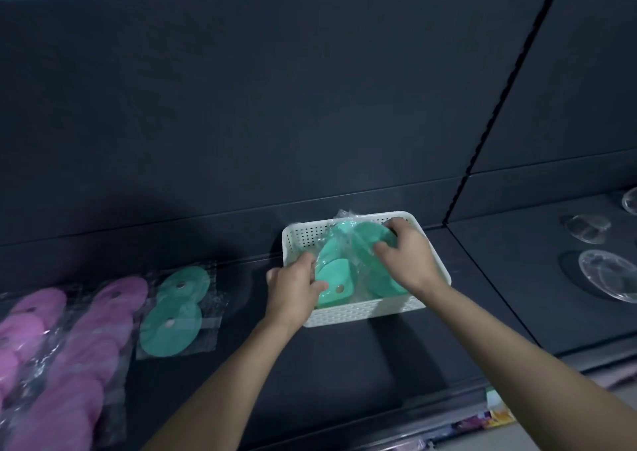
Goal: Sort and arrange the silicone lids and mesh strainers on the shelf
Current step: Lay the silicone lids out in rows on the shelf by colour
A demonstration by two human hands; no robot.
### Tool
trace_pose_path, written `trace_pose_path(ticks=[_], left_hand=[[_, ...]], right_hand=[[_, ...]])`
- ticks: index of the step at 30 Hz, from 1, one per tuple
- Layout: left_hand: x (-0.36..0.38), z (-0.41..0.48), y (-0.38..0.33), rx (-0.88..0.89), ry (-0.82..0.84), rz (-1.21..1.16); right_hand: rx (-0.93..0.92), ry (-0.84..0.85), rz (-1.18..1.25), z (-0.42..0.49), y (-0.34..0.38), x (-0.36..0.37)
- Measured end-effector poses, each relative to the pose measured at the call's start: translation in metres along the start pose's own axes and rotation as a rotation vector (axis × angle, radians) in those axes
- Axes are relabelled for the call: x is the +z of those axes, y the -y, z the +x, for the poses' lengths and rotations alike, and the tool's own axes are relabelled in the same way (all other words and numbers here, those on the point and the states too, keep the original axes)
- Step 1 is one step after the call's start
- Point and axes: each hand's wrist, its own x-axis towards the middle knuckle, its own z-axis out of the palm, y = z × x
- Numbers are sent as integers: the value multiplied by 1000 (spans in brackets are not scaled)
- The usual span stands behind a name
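A basket point(344, 317) of bagged lids point(371, 241) stands on the shelf point(344, 381), lid packs point(172, 312) leftward, loose lids point(604, 274) rightward.

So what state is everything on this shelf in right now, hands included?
White basket: upright on the shelf, holding bagged green lids.
Front green packet: in the basket, held by the left hand.
Back green packet: tilted in the basket, gripped by the right hand.
Loose green packet: flat on the shelf, untouched.
Pink packets: overlapping, lying at the left.
Clear round pieces: lying on the right-hand shelf section.
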Motion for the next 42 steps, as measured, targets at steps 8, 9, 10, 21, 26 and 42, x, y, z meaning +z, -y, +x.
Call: trace_pose_path(ticks=[8,9,10,21,26,42], left_hand=[[-33,13,5,-173,-73,-547],[-37,12,6,-185,-70,-606],[-41,11,8,-186,-70,-647],[-94,-20,53,-240,-354,-760],[-116,-44,84,-296,-413,-801],[-137,-102,163,-548,-323,-667]], right_hand=[[152,-167,556,3,22,1],[152,-156,583,4,25,3],[149,-121,598,4,28,5],[171,129,844,-7,65,52],[146,364,810,-29,81,86],[357,739,707,-95,77,188]])
